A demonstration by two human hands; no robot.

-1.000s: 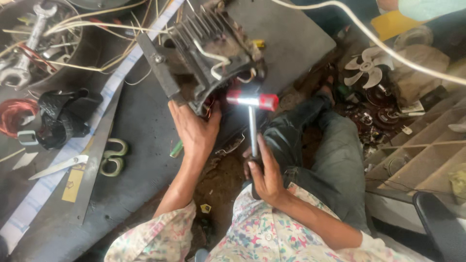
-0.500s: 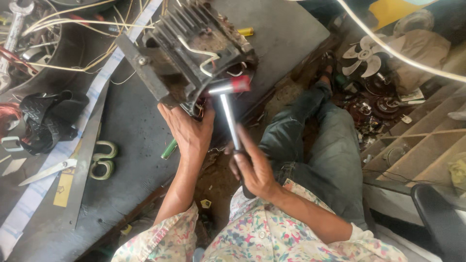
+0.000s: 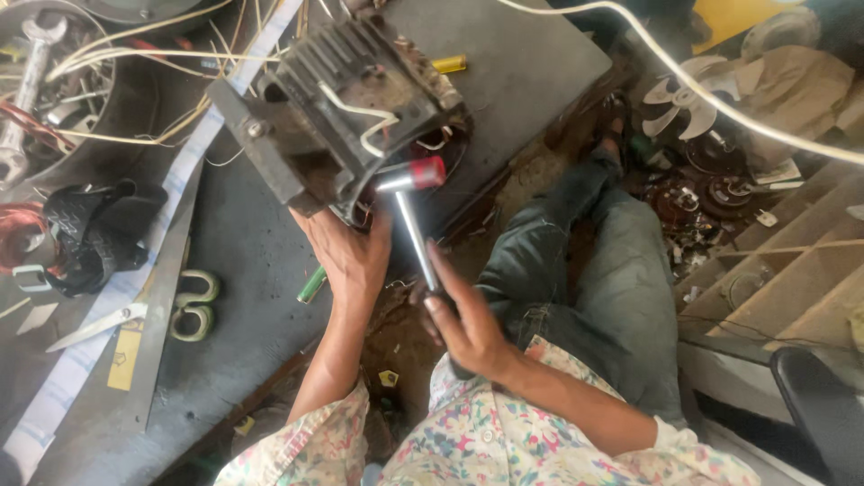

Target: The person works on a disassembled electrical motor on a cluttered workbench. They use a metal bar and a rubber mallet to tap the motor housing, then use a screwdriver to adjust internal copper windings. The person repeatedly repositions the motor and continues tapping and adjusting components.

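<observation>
I am bracing my left hand [image 3: 346, 256] against the lower edge of the motor housing [image 3: 337, 121], palm flat and fingers spread up under its open end, pressing on it rather than gripping it. The housing is sitting tilted on the dark metal table [image 3: 522, 54], its ribbed side facing up, with white wires [image 3: 364, 117] looping across the ribs and red windings showing inside the opening.

I am holding a hammer [image 3: 412, 211] in my right hand [image 3: 463, 319]. My fingers are closing around the lower part of its shiny metal shaft, with the forefinger lying loosely along it, so the grip is firm but not a tight fist. The hammer's head, silver at one end and red at the other, is sitting right at the rim of the housing's opening; I cannot tell whether it is touching the rim.

A green marker [image 3: 312, 284] is lying on the table just beside my left wrist. Further left, scissors with pale green handles [image 3: 184, 306] are resting near a steel ruler [image 3: 162, 297]. A yellow-capped piece [image 3: 448, 64] is lying beyond the housing. My leg in grey trousers [image 3: 603, 288] is stretching out to the right, near a white fan blade [image 3: 679, 99] on the cluttered floor.
</observation>
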